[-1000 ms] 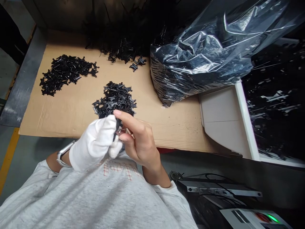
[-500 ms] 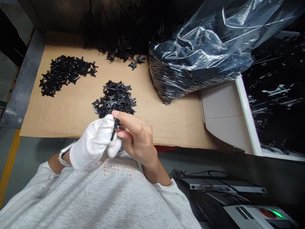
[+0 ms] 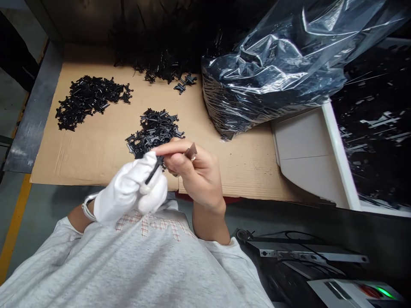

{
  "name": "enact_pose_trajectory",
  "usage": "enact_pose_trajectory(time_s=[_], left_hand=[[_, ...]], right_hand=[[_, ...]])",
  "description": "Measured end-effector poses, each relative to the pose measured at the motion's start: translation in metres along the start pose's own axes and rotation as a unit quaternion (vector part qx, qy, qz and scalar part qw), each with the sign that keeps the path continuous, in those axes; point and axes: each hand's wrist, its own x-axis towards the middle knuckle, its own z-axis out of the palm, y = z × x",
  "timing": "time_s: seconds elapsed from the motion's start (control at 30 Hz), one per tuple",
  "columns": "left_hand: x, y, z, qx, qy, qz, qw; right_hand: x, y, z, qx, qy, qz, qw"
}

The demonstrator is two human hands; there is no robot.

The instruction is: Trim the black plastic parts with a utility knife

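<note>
My left hand (image 3: 128,190), in a white cotton glove, grips a thin black plastic part (image 3: 153,170) that slants out of its fingers. My right hand (image 3: 191,169) is bare and close against the glove. Its index finger reaches to the black part, and a small dark flat piece (image 3: 191,150) sticks up from between its fingers. Just beyond both hands lies a heap of black plastic parts (image 3: 153,132) on a cardboard sheet (image 3: 80,158). The hands hide the near edge of the heap.
A second heap of black parts (image 3: 88,100) lies to the left, with more parts along the dark back (image 3: 160,70). A black-filled plastic bag (image 3: 266,64) sits at the right, above a white bin (image 3: 305,158). A machine with a green light (image 3: 385,293) is at lower right.
My right hand has moved up and away from me, and the small dark piece now shows above its fingers. The black part in my left hand is tilted more and stands out clearer.
</note>
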Motion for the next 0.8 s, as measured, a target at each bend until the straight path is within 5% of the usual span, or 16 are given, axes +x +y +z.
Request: enact_pose_trajectory(time_s=[0.13,0.27,0.37,0.5,0.57,0.8], left_hand=[[0.008,0.0,-0.003,-0.169,-0.148,0.014,0.974],[0.01,-0.005,-0.008,-0.135,-0.16,0.021,0.978],[0.01,-0.006,-0.019,0.036,-0.115,0.021,0.993],[0.011,-0.001,-0.035,0.268,0.054,0.064,0.96],[0.01,0.003,-0.038,0.308,0.12,0.096,0.939],[0.007,0.017,-0.018,0.348,0.154,0.037,0.924]], right_hand=[[0.002,0.0,-0.003,0.051,0.005,0.069,0.996],[0.002,-0.002,-0.004,0.082,-0.009,0.12,0.989],[0.001,-0.004,-0.008,0.098,-0.033,0.143,0.984],[0.0,-0.01,-0.013,0.033,-0.053,0.138,0.988],[0.0,-0.013,-0.014,-0.035,-0.048,0.124,0.991],[-0.008,-0.009,-0.012,-0.103,-0.016,0.074,0.992]])
